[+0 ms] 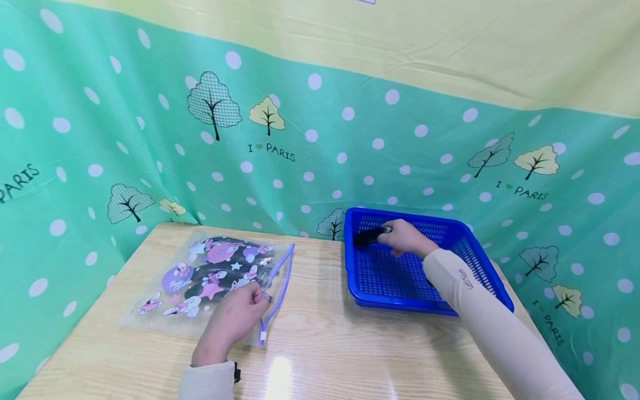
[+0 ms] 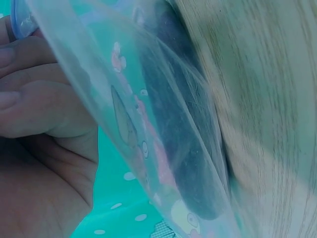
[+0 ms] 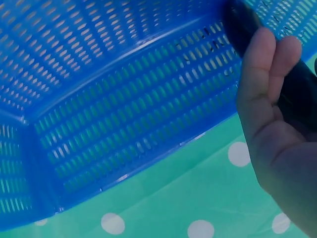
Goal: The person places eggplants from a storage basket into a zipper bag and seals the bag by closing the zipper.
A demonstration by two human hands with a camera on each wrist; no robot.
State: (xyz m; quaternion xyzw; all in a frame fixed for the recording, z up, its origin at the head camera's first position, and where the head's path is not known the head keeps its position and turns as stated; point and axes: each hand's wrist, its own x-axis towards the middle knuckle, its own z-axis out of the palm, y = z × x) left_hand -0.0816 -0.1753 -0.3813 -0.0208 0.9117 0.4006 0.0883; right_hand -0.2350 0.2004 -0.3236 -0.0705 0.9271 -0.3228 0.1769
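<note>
My left hand [image 1: 236,318] grips the upper edge of a clear slider bag [image 1: 165,283] printed with pink and purple cartoon figures. The bag lies on the table, its purple zip edge [image 1: 286,278] parted at the mouth. A long dark item [image 2: 183,129] shows through the plastic; its kind is unclear. To the right, my right hand [image 1: 406,238] reaches into a blue plastic basket [image 1: 354,278]. It holds a black elongated object [image 1: 367,237] with a rounded end [image 3: 240,25], at the basket's back left corner. My fingers partly cover that object.
The wooden table [image 1: 320,350] carries both the bag and the basket, with a strip of tabletop between them. A green dotted curtain [image 1: 300,183] hangs close behind the basket and along both sides. The basket's walls are slotted and raised.
</note>
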